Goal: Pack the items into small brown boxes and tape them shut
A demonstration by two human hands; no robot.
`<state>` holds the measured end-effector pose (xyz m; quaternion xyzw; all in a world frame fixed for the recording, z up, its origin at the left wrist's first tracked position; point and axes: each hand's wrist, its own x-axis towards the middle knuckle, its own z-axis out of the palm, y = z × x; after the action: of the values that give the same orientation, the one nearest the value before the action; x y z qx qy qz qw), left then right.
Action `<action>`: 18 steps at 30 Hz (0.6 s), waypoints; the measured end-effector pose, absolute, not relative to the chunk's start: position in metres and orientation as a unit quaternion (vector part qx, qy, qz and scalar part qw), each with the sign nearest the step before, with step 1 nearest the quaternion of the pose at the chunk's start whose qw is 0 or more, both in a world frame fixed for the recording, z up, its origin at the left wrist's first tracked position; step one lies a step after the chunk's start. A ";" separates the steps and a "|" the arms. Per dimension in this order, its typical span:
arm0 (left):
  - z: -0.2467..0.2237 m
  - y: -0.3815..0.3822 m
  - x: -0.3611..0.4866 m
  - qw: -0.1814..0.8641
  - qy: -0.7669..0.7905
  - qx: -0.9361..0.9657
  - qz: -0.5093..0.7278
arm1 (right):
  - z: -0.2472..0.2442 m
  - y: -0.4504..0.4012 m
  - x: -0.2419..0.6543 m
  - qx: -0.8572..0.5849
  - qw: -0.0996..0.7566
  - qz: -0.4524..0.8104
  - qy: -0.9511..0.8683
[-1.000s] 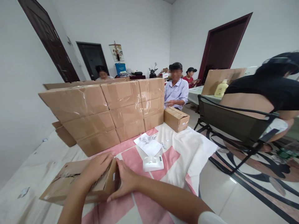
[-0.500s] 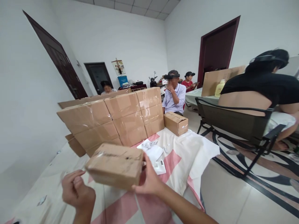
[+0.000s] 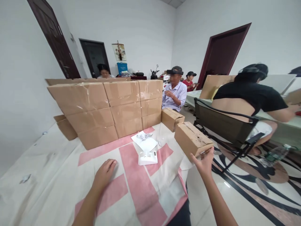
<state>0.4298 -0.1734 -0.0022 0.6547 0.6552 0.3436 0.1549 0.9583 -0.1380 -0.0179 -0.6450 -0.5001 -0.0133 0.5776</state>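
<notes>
Grasping the carton by one end at four o'clock with fingers of the right hand, resting the left hand with relaxed, empty fingers at seven, possibly risking a drop from lopsided support.

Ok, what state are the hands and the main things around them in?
Left hand: holding nothing, fingers loosely curled
Right hand: gripping
Held carton: top closed, worn along its seam
Carton behind it: top closed, unheld
Stacked cartons: three high, taped
White paper: lying flat, shiny pieces on it
White plastic piece: unheld
Pink-and-white cloth: spread out, creased
</notes>
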 end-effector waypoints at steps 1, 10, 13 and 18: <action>-0.003 -0.173 0.429 0.158 0.655 0.656 0.340 | -0.023 -0.134 0.962 -0.653 0.564 -0.014 -0.506; -0.005 -0.171 0.429 0.169 0.653 0.656 0.339 | -0.011 -0.093 0.952 -0.684 0.527 0.008 -0.505; -0.004 -0.173 0.430 0.174 0.651 0.656 0.340 | -0.015 -0.094 0.953 -0.674 0.542 0.003 -0.502; -0.006 -0.172 0.428 0.183 0.646 0.658 0.340 | -0.019 -0.092 0.959 -0.683 0.530 0.005 -0.502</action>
<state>0.4278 -0.1719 -0.0064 0.6584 0.6462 0.3397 0.1831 0.9595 -0.0923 -0.0188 -0.6831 -0.5022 0.0051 0.5303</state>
